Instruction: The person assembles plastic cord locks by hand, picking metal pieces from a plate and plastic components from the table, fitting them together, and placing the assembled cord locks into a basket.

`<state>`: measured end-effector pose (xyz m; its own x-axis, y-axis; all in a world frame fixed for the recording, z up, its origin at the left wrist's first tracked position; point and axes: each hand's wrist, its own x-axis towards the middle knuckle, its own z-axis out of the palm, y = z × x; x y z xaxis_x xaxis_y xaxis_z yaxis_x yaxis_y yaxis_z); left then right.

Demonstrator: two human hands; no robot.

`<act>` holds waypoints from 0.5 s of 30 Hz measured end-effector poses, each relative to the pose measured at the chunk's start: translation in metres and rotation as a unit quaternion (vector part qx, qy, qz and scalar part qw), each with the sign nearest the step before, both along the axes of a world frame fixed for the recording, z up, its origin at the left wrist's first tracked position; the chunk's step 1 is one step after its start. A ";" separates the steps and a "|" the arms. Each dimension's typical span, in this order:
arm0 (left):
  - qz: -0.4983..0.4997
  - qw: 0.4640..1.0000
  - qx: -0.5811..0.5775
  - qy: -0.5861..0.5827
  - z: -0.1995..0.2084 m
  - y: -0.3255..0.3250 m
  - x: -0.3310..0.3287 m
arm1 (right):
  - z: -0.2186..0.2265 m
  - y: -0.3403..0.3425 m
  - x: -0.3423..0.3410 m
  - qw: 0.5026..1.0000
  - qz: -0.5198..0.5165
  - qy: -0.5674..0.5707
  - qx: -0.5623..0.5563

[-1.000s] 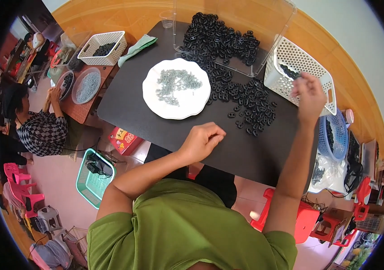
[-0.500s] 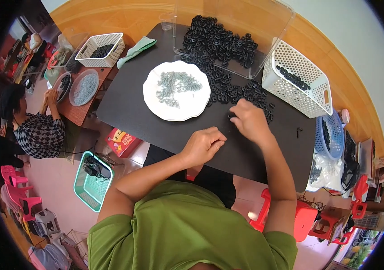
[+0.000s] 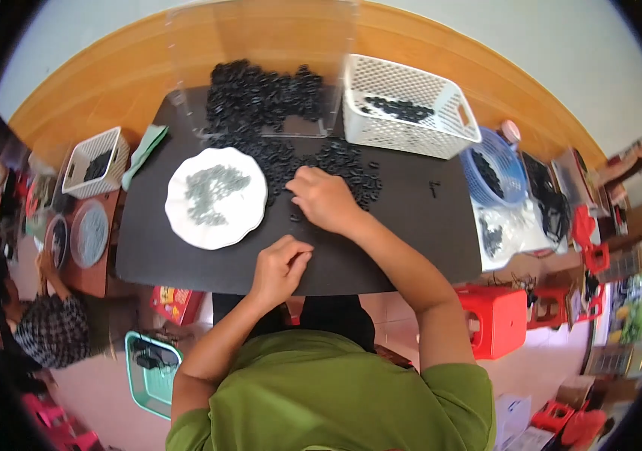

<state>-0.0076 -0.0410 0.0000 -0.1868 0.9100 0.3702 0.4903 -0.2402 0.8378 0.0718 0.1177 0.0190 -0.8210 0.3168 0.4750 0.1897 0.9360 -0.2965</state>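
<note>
My left hand [image 3: 281, 272] is closed in a pinch above the near part of the dark table [image 3: 404, 240]. Whatever its fingertips hold, if anything, is too small to make out. My right hand [image 3: 324, 198] reaches farther in, its curled fingers at the near edge of a spread of small black oval pieces [image 3: 268, 154]. Its fingertips are partly hidden. One loose black piece [image 3: 295, 218] lies on the table between the hands. To their left, a white scalloped plate [image 3: 186, 232] bears many small grey metal pins or screws [image 3: 216, 192].
A clear plastic bin [image 3: 264, 37] lies tipped behind the plate, with black pieces spilling out. White perforated baskets [image 3: 404, 139] [image 3: 114, 161] hold more. A blue basket [image 3: 513, 180] stands at right. Two small black parts [image 3: 434, 188] lie apart. Another person [image 3: 52, 327] sits at left.
The view has swung, so the table sits farther left. My right hand has moved inward to the black pieces. A single piece now lies visible between my hands. My left hand stays pinched.
</note>
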 end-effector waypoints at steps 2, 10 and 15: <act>-0.007 1.000 -0.017 -0.003 0.001 0.003 0.001 | -0.005 0.000 -0.001 0.998 -0.026 -0.029 0.051; -0.003 1.000 0.000 0.007 0.003 0.004 0.006 | -0.021 -0.002 0.005 0.993 -0.049 -0.002 0.108; 0.005 1.000 -0.017 0.008 0.002 0.002 0.008 | -0.019 -0.002 0.009 0.993 -0.034 0.008 0.113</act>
